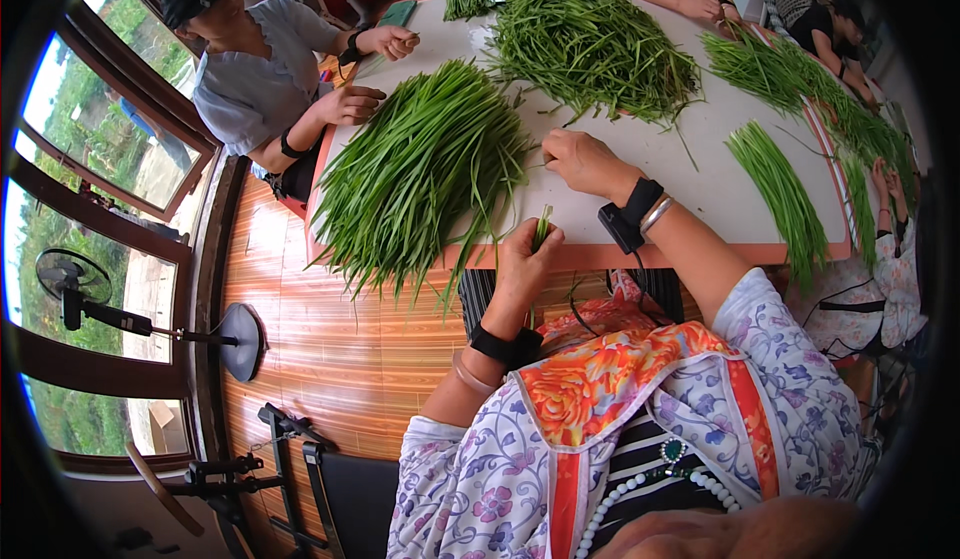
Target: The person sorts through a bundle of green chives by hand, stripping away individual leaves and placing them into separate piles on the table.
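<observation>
My left hand (522, 264) is closed around a few garlic chive stalks (543, 225) at the table's near edge. Their cut ends poke up above the thumb, and green leaves hang below the fist. Over the white tabletop, my right hand (588, 165) has its fingers pinched together; whatever sits between the tips is too small to make out. Just left of both hands lies a big heap of long chives (425, 174), its leaves drooping over the edge. A looser, tangled chive pile (600, 49) spreads beyond my right hand.
A neat chive bundle (780, 194) rests at the table's right, leaves over the edge. Further chives (800, 84) line the far right side. Co-workers sit around; one person's hand (350, 106) is beside the big heap. A pedestal fan (240, 342) stands on the wooden floor at left.
</observation>
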A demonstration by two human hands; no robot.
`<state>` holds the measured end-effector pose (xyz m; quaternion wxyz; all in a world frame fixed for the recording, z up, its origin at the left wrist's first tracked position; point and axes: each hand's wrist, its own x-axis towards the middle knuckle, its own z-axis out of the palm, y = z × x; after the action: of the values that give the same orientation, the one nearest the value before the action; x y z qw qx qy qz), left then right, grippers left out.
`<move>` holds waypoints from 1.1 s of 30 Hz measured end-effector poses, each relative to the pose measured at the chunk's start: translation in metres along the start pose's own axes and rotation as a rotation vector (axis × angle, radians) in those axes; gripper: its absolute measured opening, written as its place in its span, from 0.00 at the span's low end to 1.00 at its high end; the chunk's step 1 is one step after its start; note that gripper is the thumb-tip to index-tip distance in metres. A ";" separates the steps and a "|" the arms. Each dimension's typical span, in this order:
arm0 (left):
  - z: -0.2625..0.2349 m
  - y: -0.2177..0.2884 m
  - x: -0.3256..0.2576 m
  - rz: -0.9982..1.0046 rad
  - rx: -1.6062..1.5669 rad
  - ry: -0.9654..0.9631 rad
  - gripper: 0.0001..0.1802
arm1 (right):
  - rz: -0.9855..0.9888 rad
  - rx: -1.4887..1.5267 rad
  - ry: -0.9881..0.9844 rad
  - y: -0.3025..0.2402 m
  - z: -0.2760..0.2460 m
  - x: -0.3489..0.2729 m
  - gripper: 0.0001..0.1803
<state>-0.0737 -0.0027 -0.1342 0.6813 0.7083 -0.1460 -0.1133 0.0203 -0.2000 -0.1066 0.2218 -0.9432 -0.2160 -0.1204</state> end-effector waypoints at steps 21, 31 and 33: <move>0.009 0.052 -0.012 0.152 0.187 -0.093 0.10 | -0.135 0.567 -0.430 -0.057 -0.092 -0.049 0.09; -0.013 0.033 -0.014 0.150 -0.055 -0.048 0.14 | -0.061 0.423 -0.186 -0.032 -0.044 0.004 0.09; -0.014 0.038 -0.018 -0.055 -0.245 -0.096 0.13 | -0.100 0.176 0.063 -0.017 -0.035 0.017 0.08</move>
<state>-0.0876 0.0154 -0.0965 0.7515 0.6173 -0.1443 -0.1826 0.0232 -0.1969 -0.0647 0.3041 -0.9039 -0.2654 -0.1415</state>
